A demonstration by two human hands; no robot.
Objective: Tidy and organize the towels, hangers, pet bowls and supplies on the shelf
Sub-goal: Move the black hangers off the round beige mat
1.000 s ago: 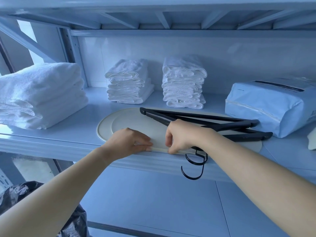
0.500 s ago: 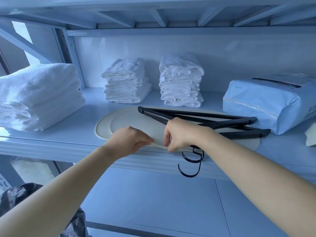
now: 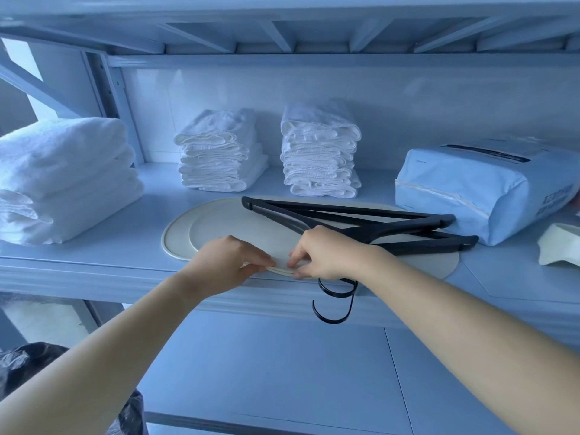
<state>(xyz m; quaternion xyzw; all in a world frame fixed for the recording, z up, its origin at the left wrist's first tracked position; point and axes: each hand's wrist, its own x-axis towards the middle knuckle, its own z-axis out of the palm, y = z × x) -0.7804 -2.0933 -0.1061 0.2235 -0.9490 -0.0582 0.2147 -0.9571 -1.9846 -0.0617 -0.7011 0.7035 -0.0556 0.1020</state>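
Observation:
Cream oval mats (image 3: 219, 229) lie stacked on the shelf (image 3: 94, 255), slightly offset. Black hangers (image 3: 361, 221) lie across them, hooks hanging over the shelf's front edge. My left hand (image 3: 226, 265) pinches the front rim of the mats. My right hand (image 3: 323, 255) pinches the same rim just to the right, in front of the hangers. A big stack of folded white towels (image 3: 62, 177) sits at the left. Two stacks of smaller white towels (image 3: 219, 152) (image 3: 320, 152) stand at the back.
A light blue supply bag (image 3: 477, 189) lies at the right. A cream pet bowl (image 3: 561, 246) shows at the right edge. A black plastic bag (image 3: 31, 368) sits below left. The upper shelf (image 3: 282, 32) hangs low overhead.
Both hands have stayed on the mats' front rim; the fingers have shifted so the two mat edges show between them. The view drifted slightly.

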